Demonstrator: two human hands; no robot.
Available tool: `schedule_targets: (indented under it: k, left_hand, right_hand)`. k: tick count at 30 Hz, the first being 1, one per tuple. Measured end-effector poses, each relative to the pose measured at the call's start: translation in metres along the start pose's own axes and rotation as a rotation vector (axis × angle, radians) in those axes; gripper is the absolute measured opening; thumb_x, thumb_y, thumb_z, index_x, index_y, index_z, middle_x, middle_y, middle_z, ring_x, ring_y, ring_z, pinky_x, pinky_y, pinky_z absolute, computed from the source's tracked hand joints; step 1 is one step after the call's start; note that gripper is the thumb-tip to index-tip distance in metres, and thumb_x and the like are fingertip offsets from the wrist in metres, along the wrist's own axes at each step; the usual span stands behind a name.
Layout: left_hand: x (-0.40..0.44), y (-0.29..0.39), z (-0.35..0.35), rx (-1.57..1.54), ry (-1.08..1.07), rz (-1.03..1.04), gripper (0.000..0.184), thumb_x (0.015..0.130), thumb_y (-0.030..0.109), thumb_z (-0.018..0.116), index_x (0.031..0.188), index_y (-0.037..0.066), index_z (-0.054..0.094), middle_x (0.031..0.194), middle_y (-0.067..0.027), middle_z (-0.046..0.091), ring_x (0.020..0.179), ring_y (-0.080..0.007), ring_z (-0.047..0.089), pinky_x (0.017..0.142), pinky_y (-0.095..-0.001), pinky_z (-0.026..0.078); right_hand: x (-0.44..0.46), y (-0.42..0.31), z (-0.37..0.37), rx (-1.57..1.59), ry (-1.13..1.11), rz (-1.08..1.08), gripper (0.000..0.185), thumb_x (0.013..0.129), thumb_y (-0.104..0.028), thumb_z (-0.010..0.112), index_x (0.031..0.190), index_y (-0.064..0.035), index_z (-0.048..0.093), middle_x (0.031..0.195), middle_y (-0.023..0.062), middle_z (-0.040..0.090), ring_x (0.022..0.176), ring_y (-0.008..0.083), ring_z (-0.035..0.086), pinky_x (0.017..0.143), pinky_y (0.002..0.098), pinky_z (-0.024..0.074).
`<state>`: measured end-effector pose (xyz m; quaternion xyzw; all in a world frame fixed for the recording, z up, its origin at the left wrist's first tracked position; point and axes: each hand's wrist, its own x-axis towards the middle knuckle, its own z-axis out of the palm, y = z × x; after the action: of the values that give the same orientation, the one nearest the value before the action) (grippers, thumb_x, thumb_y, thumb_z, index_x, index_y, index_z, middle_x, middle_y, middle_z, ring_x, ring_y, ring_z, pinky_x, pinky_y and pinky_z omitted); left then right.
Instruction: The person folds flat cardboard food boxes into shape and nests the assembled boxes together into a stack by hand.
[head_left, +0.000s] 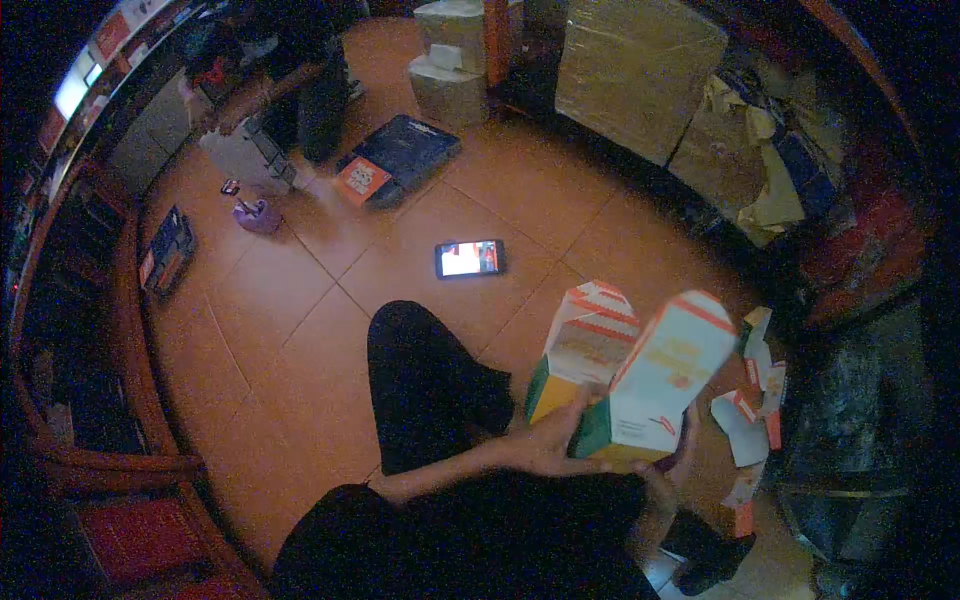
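Observation:
In the head view a white, green and yellow paper carton (672, 365) with an orange-edged flap standing up is between my hands. My left hand (548, 438) grips its left side, fingers closed on the edge. My right hand (664, 485) wraps its lower right side, the fingers partly hidden behind it. Just behind and to the left is a second similar carton (592, 335), its striped flap also raised. Whether it rests on the floor or against my hand I cannot tell.
Several similar cartons (745, 425) lie at my right. A lit smartphone (468, 259) lies on the tiled floor (300, 320) ahead. Beyond are a dark flat package (415, 150), a purple object (257, 215) and another person (290, 90). Large wrapped boxes (640, 75) stand behind at right.

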<state>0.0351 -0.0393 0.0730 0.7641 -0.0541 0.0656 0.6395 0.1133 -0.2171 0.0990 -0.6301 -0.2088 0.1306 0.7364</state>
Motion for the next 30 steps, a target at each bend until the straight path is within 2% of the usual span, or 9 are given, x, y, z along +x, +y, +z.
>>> schedule_targets:
  k: [5,8,12,13,16,19,22,25,30]
  left_hand:
    - [-0.005,0.002,-0.006,-0.123,0.247,0.131,0.084,0.073,0.029,0.072,0.135,0.007,0.020,0.126,-0.0221,0.037,0.121,-0.0331,0.036,0.101,-0.0422,0.029]
    - [-0.015,0.001,-0.016,0.016,0.197,0.082,0.080,0.071,0.028,0.073,0.133,0.007,0.027,0.124,-0.0215,0.039,0.119,-0.0337,0.037,0.100,-0.0421,0.030]
    - [-0.015,-0.004,-0.021,0.196,0.408,-0.061,0.059,0.076,0.026,0.069,0.126,0.009,0.041,0.114,-0.0184,0.043,0.107,-0.0334,0.043,0.095,-0.0404,0.035]
    - [-0.015,-0.006,-0.022,0.250,0.437,-0.177,0.052,0.078,0.025,0.066,0.124,0.009,0.045,0.110,-0.0172,0.044,0.104,-0.0328,0.045,0.093,-0.0398,0.036]
    - [-0.004,-0.033,-0.024,0.315,0.447,-0.200,0.043,0.084,0.027,0.059,0.122,0.010,0.047,0.107,-0.0181,0.044,0.100,-0.0316,0.046,0.091,-0.0385,0.038]
    - [0.006,-0.059,-0.025,0.201,0.406,-0.294,0.043,0.087,0.031,0.054,0.123,0.009,0.045,0.107,-0.0207,0.043,0.100,-0.0340,0.046,0.091,-0.0401,0.038]
    - [0.016,-0.092,-0.018,0.301,0.463,-0.209,0.046,0.089,0.035,0.049,0.123,0.005,0.042,0.108,-0.0236,0.043,0.101,-0.0376,0.046,0.091,-0.0430,0.037]
    - [0.024,-0.095,-0.022,0.340,0.428,-0.335,0.046,0.090,0.035,0.046,0.120,0.001,0.040,0.110,-0.0255,0.043,0.104,-0.0406,0.045,0.090,-0.0452,0.036]
    - [0.043,-0.156,-0.024,0.111,0.469,-0.342,0.052,0.090,0.040,0.045,0.117,-0.003,0.037,0.111,-0.0272,0.044,0.105,-0.0394,0.045,0.089,-0.0453,0.037]
  right_hand:
    - [-0.007,0.028,-0.001,0.073,-0.088,-0.001,0.078,0.066,-0.019,0.074,0.130,-0.0020,0.033,0.124,0.0131,0.043,0.116,0.0242,0.041,0.097,0.0378,0.0341]
    - [-0.002,0.037,0.013,0.056,-0.071,0.030,0.065,0.071,-0.013,0.069,0.126,-0.0019,0.037,0.121,0.0119,0.045,0.114,0.0225,0.043,0.095,0.0358,0.0355]
    - [0.007,0.054,0.028,-0.032,-0.002,0.047,0.048,0.077,-0.005,0.062,0.121,-0.0017,0.043,0.118,0.0102,0.048,0.111,0.0203,0.045,0.093,0.0331,0.0375]
    - [0.011,0.056,0.032,-0.087,0.031,0.055,0.046,0.078,-0.007,0.063,0.120,-0.0021,0.044,0.116,0.0102,0.050,0.108,0.0203,0.047,0.091,0.0327,0.0389]
    - [0.023,0.064,0.040,-0.197,0.087,0.104,0.038,0.082,-0.015,0.063,0.114,-0.0012,0.049,0.107,0.0110,0.055,0.100,0.0201,0.051,0.086,0.0307,0.0422]
    - [0.031,0.097,0.035,-0.409,0.111,0.074,0.039,0.084,-0.020,0.061,0.115,0.0005,0.048,0.108,0.0132,0.055,0.100,0.0234,0.052,0.088,0.0340,0.0417]
    - [0.040,0.125,0.026,-0.524,0.092,0.003,0.040,0.086,-0.026,0.057,0.115,0.0010,0.048,0.110,0.0151,0.055,0.101,0.0270,0.052,0.088,0.0379,0.0413]
    - [0.054,0.125,0.034,-0.600,0.044,0.056,0.037,0.090,-0.025,0.050,0.117,0.0004,0.049,0.111,0.0148,0.056,0.101,0.0230,0.052,0.089,0.0346,0.0396]
    - [0.072,0.145,0.032,-0.414,0.066,0.196,0.048,0.090,-0.039,0.046,0.118,0.0001,0.047,0.115,0.0194,0.053,0.103,0.0325,0.052,0.091,0.0403,0.0392]
